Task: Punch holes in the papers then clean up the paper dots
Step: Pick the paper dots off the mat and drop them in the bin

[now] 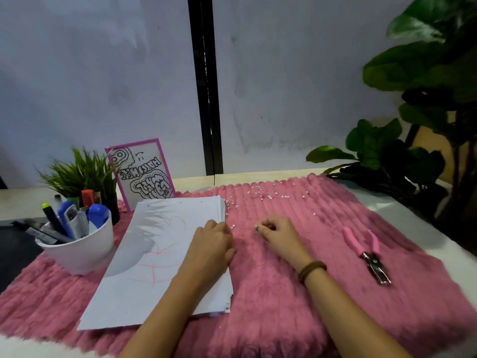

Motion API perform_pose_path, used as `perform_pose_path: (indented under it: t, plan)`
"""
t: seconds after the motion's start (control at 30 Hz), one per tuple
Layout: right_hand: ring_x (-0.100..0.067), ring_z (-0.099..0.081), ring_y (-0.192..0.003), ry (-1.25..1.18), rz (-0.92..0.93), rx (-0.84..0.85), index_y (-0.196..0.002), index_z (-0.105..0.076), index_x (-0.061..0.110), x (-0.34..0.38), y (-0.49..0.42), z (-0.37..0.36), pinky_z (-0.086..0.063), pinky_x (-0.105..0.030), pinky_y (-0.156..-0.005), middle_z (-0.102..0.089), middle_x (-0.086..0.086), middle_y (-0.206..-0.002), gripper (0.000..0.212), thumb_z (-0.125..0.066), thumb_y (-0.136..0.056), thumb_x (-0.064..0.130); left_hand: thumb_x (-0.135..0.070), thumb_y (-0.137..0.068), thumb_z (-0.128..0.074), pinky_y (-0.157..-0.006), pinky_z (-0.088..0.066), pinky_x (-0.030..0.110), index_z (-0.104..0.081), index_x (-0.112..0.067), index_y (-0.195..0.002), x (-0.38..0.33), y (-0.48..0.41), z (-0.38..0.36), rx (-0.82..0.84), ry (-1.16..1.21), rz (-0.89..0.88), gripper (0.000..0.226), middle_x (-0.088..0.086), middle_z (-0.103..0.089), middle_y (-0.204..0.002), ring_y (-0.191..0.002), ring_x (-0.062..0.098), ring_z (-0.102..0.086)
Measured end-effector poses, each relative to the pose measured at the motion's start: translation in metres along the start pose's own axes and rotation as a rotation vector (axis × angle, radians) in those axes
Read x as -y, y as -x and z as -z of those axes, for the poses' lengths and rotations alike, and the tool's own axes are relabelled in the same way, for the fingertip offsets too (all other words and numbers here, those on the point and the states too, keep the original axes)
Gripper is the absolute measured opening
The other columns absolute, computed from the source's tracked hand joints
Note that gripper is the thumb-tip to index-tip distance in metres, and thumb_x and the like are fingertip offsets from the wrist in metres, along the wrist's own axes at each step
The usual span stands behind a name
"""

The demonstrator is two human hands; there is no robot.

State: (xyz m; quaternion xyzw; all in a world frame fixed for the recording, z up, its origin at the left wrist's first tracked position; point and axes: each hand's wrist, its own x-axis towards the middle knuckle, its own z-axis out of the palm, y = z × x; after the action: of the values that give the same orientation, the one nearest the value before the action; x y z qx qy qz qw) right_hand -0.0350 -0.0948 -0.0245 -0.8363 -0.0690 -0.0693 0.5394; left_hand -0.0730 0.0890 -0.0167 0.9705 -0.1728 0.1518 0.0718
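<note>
Rightward, hole punch on mat

A stack of papers lies flat and a little askew on the left part of a pink furry mat; its white top sheet carries faint red line drawing and a few small holes near the far edge. White paper dots are scattered over the far part of the mat, from just beside the stack's far right corner out to the right. The hole punch, pink-handled with a metal head, lies flat on the mat's right side, head toward the person, well apart from the papers.
</note>
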Motion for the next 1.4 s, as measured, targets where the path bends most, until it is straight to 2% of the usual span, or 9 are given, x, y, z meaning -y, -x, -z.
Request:
perform_pose_path:
  t: [0.3, 0.4, 0.53, 0.7, 0.93, 1.07, 1.13, 1.23, 1.4]
  plan:
    - [-0.009, -0.057, -0.055, -0.239, 0.145, -0.218, -0.085, -0.067, 0.010, 0.025, 0.084, 0.135, -0.049, -0.022, -0.054, -0.062, -0.003, -0.064, 0.016, -0.058, -0.095, 0.002, -0.024, -0.103, -0.038, -0.069, -0.047, 0.033, -0.048, -0.017, -0.093, -0.040, -0.018, 0.032, -0.119, 0.480, 0.244, 0.016, 0.000, -0.063, -0.085, -0.076, 0.018, -0.061]
    - [-0.010, -0.054, -0.055, -0.237, 0.211, -0.474, -0.088, -0.068, 0.012, 0.017, 0.134, 0.196, -0.048, -0.020, -0.052, -0.062, 0.004, -0.063, 0.014, -0.059, -0.095, 0.004, -0.022, -0.103, -0.039, -0.071, -0.051, 0.039, -0.047, -0.013, -0.091, -0.110, -0.021, 0.035, -0.147, 0.681, 0.074, 0.016, -0.004, -0.058, -0.076, -0.073, 0.018, -0.060]
    - [-0.009, -0.056, -0.061, -0.162, 0.110, -0.683, -0.090, -0.070, 0.025, -0.010, 0.197, 0.253, -0.050, -0.017, -0.058, -0.064, 0.003, -0.073, 0.011, -0.061, -0.095, 0.021, -0.017, -0.100, -0.047, -0.067, -0.047, 0.034, -0.054, -0.009, -0.092, -0.231, -0.003, 0.010, 0.116, 0.881, -0.357, 0.014, -0.006, -0.058, -0.072, -0.067, 0.017, -0.057]
    - [-0.006, -0.056, -0.061, 0.006, -0.178, -0.802, -0.091, -0.069, 0.022, -0.093, 0.251, 0.278, -0.050, -0.014, -0.056, -0.065, 0.000, -0.076, 0.014, -0.060, -0.096, 0.012, -0.018, -0.097, -0.055, -0.068, -0.047, 0.028, -0.062, -0.007, -0.095, -0.339, 0.023, -0.062, 0.486, 0.843, -0.613, 0.013, 0.006, -0.068, -0.086, -0.073, 0.014, -0.060]
    - [-0.023, -0.058, -0.068, 0.062, -0.782, -0.739, -0.076, -0.068, 0.008, -0.250, 0.301, 0.244, -0.052, -0.043, -0.071, -0.064, -0.012, -0.070, 0.020, -0.059, -0.093, 0.001, -0.008, -0.093, -0.059, -0.067, -0.044, 0.036, -0.051, -0.004, -0.065, -0.401, 0.027, -0.183, 0.896, 0.614, -0.359, 0.029, 0.019, -0.055, -0.071, -0.072, 0.027, -0.056]
    - [-0.019, -0.056, -0.067, -0.038, -0.946, -0.747, -0.090, -0.069, 0.002, -0.286, 0.303, 0.235, -0.051, -0.037, -0.068, -0.061, -0.007, -0.074, 0.016, -0.054, -0.097, 0.001, -0.002, -0.095, -0.049, -0.078, -0.037, 0.024, -0.062, -0.017, -0.095, -0.418, 0.021, -0.211, 0.895, 0.532, -0.337, 0.020, 0.002, -0.049, -0.094, -0.088, 0.016, -0.045]
    - [-0.019, -0.058, -0.072, -0.024, -0.968, -0.738, -0.096, -0.068, 0.001, -0.293, 0.302, 0.236, -0.051, -0.031, -0.066, -0.062, -0.009, -0.080, 0.014, -0.055, -0.097, 0.005, -0.004, -0.095, -0.048, -0.079, -0.038, 0.025, -0.063, -0.008, -0.115, -0.422, 0.015, -0.220, 0.879, 0.521, -0.320, 0.025, 0.002, -0.047, -0.098, -0.090, 0.016, -0.044]
    - [-0.023, -0.064, -0.077, 0.029, -1.010, -0.801, -0.097, -0.069, -0.001, -0.300, 0.298, 0.244, -0.055, -0.035, -0.071, -0.066, -0.013, -0.086, 0.010, -0.063, -0.092, 0.004, -0.014, -0.097, -0.052, -0.075, -0.041, 0.027, -0.063, -0.001, -0.112, -0.430, 0.007, -0.226, 0.890, 0.507, -0.256, 0.022, 0.006, -0.053, -0.095, -0.087, 0.019, -0.051]
    - [-0.017, -0.059, -0.065, 0.034, -1.060, -0.821, -0.086, -0.068, 0.003, -0.301, 0.290, 0.254, -0.045, -0.025, -0.053, -0.066, -0.012, -0.081, 0.010, -0.076, -0.082, 0.007, -0.028, -0.089, -0.067, -0.085, -0.053, 0.038, -0.067, -0.004, -0.101, -0.439, 0.005, -0.227, 0.862, 0.447, -0.260, 0.027, 0.014, -0.068, -0.102, -0.092, 0.029, -0.063]
